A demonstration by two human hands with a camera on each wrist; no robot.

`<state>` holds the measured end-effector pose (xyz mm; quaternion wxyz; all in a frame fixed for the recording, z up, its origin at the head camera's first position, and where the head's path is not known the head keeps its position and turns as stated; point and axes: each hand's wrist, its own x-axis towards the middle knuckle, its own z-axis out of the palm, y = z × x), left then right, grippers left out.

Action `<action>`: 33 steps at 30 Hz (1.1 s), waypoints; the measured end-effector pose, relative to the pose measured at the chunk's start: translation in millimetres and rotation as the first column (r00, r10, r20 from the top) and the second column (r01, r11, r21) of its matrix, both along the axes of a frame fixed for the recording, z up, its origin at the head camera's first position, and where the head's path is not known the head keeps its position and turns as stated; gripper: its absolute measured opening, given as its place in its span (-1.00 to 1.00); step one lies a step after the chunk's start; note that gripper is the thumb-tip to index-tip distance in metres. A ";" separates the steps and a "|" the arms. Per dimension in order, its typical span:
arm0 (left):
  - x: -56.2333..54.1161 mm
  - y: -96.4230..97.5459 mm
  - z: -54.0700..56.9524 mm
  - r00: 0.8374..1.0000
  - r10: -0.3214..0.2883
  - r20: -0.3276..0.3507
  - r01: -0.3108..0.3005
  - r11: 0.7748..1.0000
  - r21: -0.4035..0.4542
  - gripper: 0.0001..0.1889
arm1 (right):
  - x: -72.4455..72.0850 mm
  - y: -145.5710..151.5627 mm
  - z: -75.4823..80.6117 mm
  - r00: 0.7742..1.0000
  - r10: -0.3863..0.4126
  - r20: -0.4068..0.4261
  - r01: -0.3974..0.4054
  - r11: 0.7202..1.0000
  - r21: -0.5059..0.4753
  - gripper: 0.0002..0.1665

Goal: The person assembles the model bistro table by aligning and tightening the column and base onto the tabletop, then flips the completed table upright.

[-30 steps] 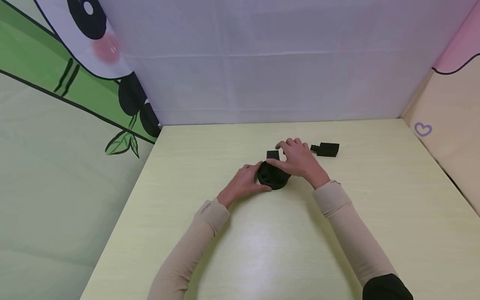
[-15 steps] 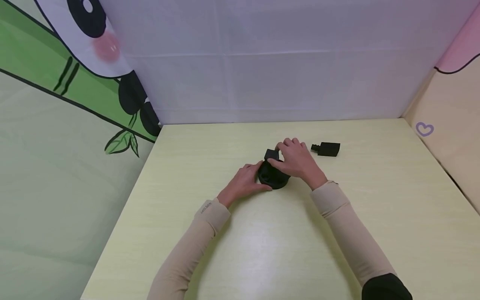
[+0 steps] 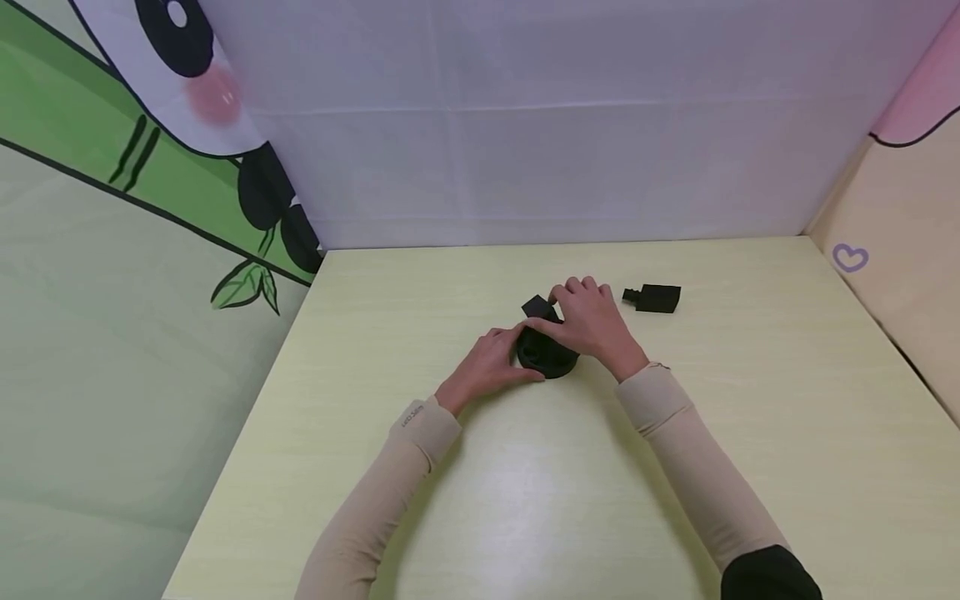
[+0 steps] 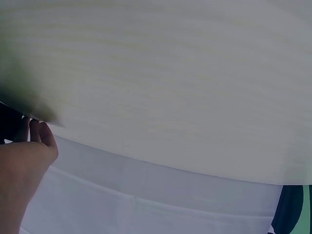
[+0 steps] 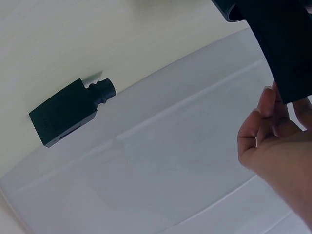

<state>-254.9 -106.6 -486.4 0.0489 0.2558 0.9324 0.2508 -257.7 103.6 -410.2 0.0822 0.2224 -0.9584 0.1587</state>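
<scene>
In the head view a round black base [image 3: 546, 357] with a round hollow in it rests on the table. My left hand [image 3: 486, 367] grips its left side, fingers behind and thumb along the front. A black rectangular block [image 3: 537, 307] stands at the back of the base, turned at an angle. My right hand [image 3: 588, 321] holds this block between thumb and curled fingers, and hides part of it. Large in the right wrist view, the block [image 5: 285, 48] has my fingertips at its end. The left wrist view catches only part of my left hand [image 4: 29, 156] at a dark edge.
A second black block [image 3: 657, 298] with a narrow ridged neck lies on the pale table [image 3: 525, 483], right of my right hand. Behind the table hangs a lilac cloth [image 3: 562, 167], with a printed green cloth [image 3: 112, 333] at the left.
The block at the base has turned counterclockwise, its top swinging to the left. My right hand has shifted slightly left with it. The left hand and base have stayed in place.
</scene>
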 end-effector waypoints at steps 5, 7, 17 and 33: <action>0.3 0.4 -0.2 1.000 -0.001 0.007 0.001 1.000 0.000 -0.02 | -1.6 0.7 0.0 0.996 0.068 0.063 -0.067 0.997 -0.027 -0.23; 0.2 0.6 -0.3 1.000 -0.001 0.010 0.001 1.000 0.001 -0.02 | -2.3 1.2 0.7 0.990 0.107 0.093 -0.105 0.994 -0.033 -0.26; -0.7 0.2 -2.1 1.000 -0.002 0.007 0.002 1.000 0.002 0.01 | -6.7 2.0 -2.3 0.990 0.098 0.103 -0.092 0.994 -0.060 -0.27; -2.0 0.6 -0.8 1.000 -0.002 0.006 0.002 1.000 -0.006 0.00 | -12.9 -1.4 -4.1 0.992 0.044 0.114 -0.036 0.997 -0.071 -0.37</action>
